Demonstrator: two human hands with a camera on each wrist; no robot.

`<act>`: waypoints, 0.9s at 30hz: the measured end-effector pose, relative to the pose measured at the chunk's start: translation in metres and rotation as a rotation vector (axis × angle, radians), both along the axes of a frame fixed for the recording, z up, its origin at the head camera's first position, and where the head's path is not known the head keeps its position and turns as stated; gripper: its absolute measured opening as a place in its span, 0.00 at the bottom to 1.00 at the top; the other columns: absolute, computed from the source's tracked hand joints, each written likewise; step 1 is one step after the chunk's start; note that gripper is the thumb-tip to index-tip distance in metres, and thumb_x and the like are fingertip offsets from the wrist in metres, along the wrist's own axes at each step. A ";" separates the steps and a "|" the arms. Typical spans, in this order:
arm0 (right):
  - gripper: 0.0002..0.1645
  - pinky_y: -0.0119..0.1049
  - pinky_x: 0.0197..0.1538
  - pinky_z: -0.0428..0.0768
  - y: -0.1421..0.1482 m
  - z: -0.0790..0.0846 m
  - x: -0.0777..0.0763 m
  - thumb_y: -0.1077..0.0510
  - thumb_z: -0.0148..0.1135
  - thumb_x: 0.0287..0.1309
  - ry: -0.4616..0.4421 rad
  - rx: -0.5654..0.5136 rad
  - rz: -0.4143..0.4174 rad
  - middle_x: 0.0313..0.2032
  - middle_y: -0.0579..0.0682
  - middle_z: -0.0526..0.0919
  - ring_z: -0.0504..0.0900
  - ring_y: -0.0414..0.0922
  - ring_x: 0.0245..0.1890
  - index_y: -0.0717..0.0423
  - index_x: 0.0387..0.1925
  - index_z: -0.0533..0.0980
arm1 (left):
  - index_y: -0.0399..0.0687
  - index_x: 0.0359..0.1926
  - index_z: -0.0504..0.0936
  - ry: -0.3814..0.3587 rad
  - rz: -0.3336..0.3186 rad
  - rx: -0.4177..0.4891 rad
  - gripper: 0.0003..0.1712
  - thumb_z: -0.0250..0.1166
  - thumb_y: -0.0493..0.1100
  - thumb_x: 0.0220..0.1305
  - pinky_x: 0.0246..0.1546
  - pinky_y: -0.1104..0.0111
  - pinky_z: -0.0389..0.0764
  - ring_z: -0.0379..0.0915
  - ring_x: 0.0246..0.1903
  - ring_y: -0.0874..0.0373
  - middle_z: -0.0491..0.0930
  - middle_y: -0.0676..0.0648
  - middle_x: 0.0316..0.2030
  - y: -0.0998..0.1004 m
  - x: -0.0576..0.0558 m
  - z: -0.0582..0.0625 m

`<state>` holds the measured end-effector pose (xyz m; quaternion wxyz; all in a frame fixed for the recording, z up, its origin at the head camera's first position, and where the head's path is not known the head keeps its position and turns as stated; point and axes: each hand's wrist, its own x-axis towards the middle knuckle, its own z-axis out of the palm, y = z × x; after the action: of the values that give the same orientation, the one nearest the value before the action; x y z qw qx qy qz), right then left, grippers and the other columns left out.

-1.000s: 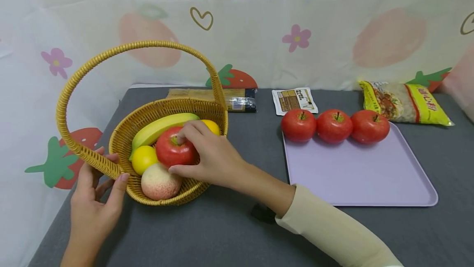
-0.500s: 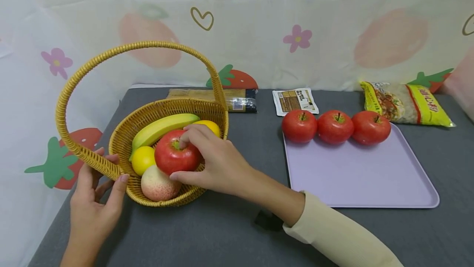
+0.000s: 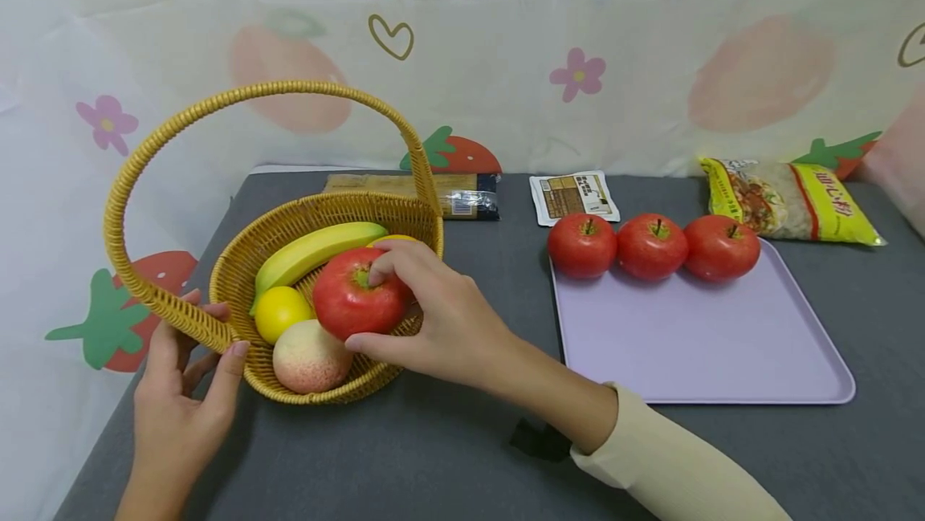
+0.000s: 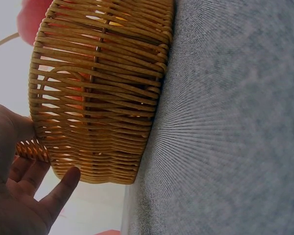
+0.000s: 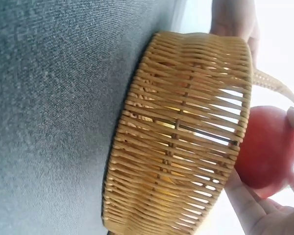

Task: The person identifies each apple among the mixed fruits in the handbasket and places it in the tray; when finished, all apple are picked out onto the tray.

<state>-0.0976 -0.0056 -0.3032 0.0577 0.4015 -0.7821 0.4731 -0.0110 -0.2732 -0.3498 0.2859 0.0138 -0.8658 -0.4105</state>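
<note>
My right hand (image 3: 441,324) grips a red apple (image 3: 354,296) by its top and side, above the right part of a wicker basket (image 3: 242,260). In the right wrist view the apple (image 5: 267,147) shows at rim height or above. My left hand (image 3: 184,400) holds the basket at the base of its arched handle (image 3: 289,87), thumb against the rim. Inside lie a banana (image 3: 318,254), a round yellow fruit (image 3: 280,314) and a pale pink peach (image 3: 311,356). Another yellow fruit (image 3: 396,238) is mostly hidden behind the right hand.
Three red apples (image 3: 653,246) line the back edge of a lilac tray (image 3: 708,344) on the right. Behind stand a yellow noodle bag (image 3: 791,200), a small white packet (image 3: 576,196) and a long brown package (image 3: 470,196). Grey cloth (image 3: 376,465) covers the table.
My right hand has raised the apple and drawn it slightly right and nearer to me, away from the other fruit. The left hand stays on the basket.
</note>
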 end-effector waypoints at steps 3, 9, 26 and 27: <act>0.30 0.29 0.52 0.79 0.005 0.001 0.001 0.48 0.78 0.51 -0.011 -0.018 -0.004 0.63 0.45 0.71 0.71 0.39 0.60 0.47 0.49 0.70 | 0.50 0.73 0.64 0.005 -0.004 -0.001 0.45 0.68 0.22 0.57 0.46 0.86 0.73 0.72 0.56 0.67 0.77 0.47 0.55 0.000 0.000 0.000; 0.29 0.30 0.51 0.80 0.013 0.002 0.002 0.50 0.78 0.51 -0.037 -0.053 0.005 0.65 0.46 0.70 0.71 0.39 0.62 0.48 0.49 0.70 | 0.48 0.73 0.64 0.022 -0.011 -0.011 0.46 0.68 0.22 0.56 0.46 0.85 0.72 0.72 0.56 0.68 0.77 0.48 0.55 -0.001 -0.001 -0.001; 0.31 0.31 0.47 0.83 0.037 0.000 0.011 0.54 0.79 0.50 -0.097 -0.062 -0.047 0.67 0.45 0.68 0.73 0.40 0.59 0.48 0.50 0.70 | 0.48 0.73 0.64 0.021 -0.011 -0.013 0.46 0.68 0.22 0.56 0.46 0.86 0.72 0.72 0.55 0.67 0.77 0.47 0.55 -0.001 -0.001 -0.001; 0.31 0.32 0.46 0.83 0.039 0.000 0.012 0.54 0.79 0.50 -0.101 -0.062 -0.051 0.67 0.44 0.68 0.73 0.40 0.59 0.48 0.50 0.70 | 0.48 0.73 0.64 0.020 -0.010 -0.013 0.46 0.68 0.22 0.56 0.46 0.86 0.72 0.72 0.55 0.68 0.77 0.48 0.55 -0.001 -0.001 0.000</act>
<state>-0.0859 0.0331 -0.3036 0.0424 0.3548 -0.7791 0.5150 -0.0119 -0.2741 -0.3502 0.2927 0.0032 -0.8655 -0.4064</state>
